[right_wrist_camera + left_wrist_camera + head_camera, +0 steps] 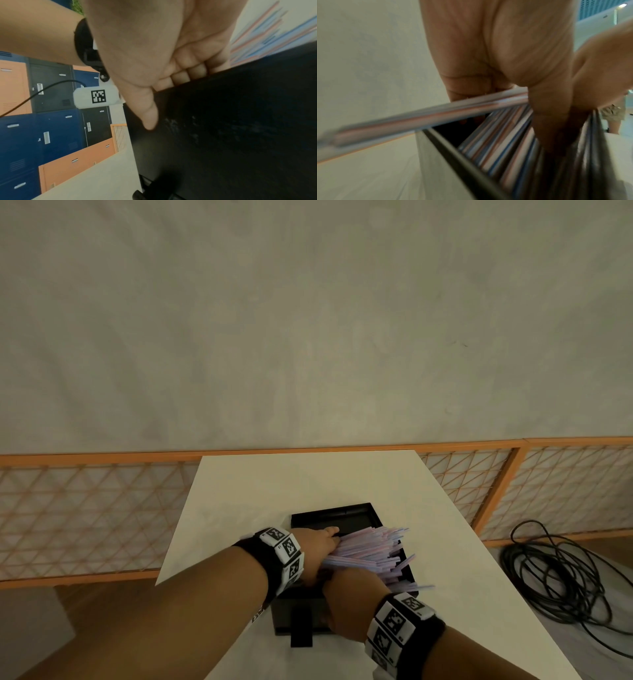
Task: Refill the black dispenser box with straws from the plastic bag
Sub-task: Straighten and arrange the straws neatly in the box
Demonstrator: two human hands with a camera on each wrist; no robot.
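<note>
The left hand (313, 553) lies over the near-left end of a fanned bundle of straws (368, 554), its fingers (330, 531) stretched out along them, pressing rather than curling round; in the left wrist view the thumb (544, 121) pushes down among the striped tubes. I judge this is to flatten the bundle and coax it down into the black dispenser box (342, 517), which stands open-topped on the white table (274, 481). The right hand (352, 597) sits at the box's near right edge. In the right wrist view its fingers (181, 75) hook over the top rim while the thumb (147, 115) lies flat against the dark outer wall (240, 121), probably to steady the box while the other hand pushes.

The straws are not yet settled: they lie aslant, with their far-right ends poking over the box's right rim, and one sticks out leftward under the left palm.

The plastic bag does not show in any view. How full the box is cannot be told, since hands and straws cover its inside. A black tab (301, 628) juts from the box's near face, its purpose unclear. The left wrist view is smeared with blur. To the right, a coil of black cable (561, 577) lies on the floor.
</note>
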